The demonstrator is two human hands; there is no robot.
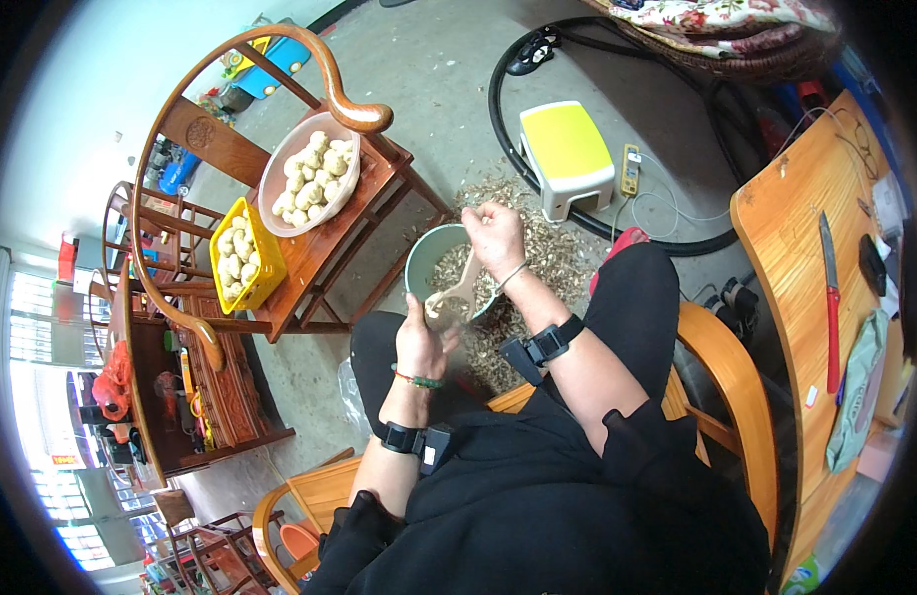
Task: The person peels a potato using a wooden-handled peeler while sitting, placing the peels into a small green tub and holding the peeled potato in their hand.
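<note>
Over a pale green bucket (419, 260) between my knees, my right hand (495, 236) is closed around the handle end of a pale wooden spoon (465, 283). The spoon slants down toward my left hand (419, 337), and its wide end is smeared by motion. My left hand is cupped beside that end, thumb raised and apart from the fingers, which are partly blurred. A small pale piece (435, 301) shows near the thumb tip; whether the hand touches it is unclear. Light brown scraps lie in the bucket, and more scraps (553, 248) cover the floor around it.
To the left, a wooden armchair (310, 273) bears a pinkish bowl (277, 169) and a yellow basket (272, 260), both with pale round lumps. A yellow-topped stool (568, 139) and a black hose (492, 99) are ahead. A red-handled knife (832, 327) lies on the right-hand table (786, 228).
</note>
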